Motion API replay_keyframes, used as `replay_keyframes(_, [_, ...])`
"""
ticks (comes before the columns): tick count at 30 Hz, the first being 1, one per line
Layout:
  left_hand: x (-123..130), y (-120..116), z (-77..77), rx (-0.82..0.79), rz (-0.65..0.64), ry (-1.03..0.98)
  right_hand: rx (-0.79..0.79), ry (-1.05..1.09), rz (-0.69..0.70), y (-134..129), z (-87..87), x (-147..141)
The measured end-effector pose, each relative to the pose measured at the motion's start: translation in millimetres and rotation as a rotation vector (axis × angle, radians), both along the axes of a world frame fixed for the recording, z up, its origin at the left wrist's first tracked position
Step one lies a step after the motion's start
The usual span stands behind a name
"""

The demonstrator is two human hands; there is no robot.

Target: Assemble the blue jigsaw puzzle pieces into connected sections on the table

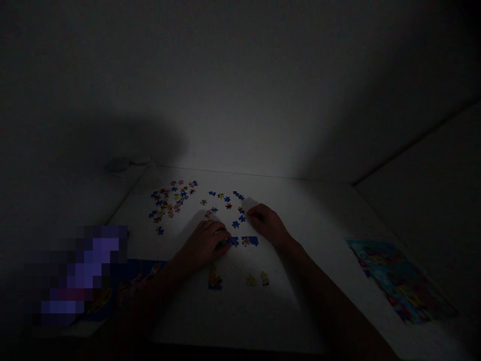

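Observation:
My left hand point(208, 241) is low over the white table, its fingers curled and its fingertips on a blue puzzle piece point(233, 241). Just right of that lies a joined blue puzzle section point(250, 241) with a light patterned part. My right hand point(268, 224) is closed, thumb and fingers together beside a blue-and-yellow puzzle piece point(241, 209); whatever is between its fingertips is too dark to make out. Loose blue pieces point(236, 224) lie between the hands. Nearer me are a yellow-and-blue section point(215, 278) and two yellow pieces point(251, 279).
A pile of mixed puzzle pieces point(167, 200) spreads at the back left. A colourful picture sheet point(402, 281) lies at the right, and a blue picture point(139, 273) partly under my left arm. A pixelated purple area covers the left front. Walls border the table's back point(248, 174).

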State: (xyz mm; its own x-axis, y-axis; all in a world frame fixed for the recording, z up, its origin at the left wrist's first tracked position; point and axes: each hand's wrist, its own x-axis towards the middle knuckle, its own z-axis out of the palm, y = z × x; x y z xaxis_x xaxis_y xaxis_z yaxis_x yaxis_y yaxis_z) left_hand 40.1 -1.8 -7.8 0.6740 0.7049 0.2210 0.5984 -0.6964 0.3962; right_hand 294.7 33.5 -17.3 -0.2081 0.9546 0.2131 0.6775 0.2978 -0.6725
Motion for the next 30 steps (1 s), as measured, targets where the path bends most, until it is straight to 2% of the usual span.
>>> replay_keyframes(25, [0.0,0.2,-0.3,-0.026,-0.007,-0.01,-0.033,0.005,-0.035,0.6,-2.9,0.2])
replay_keyframes(30, [-3.4,1.5,-2.5,0.005,0.037,-0.014,0.059,0.028,-0.089,3.9,-2.3,-6.4])
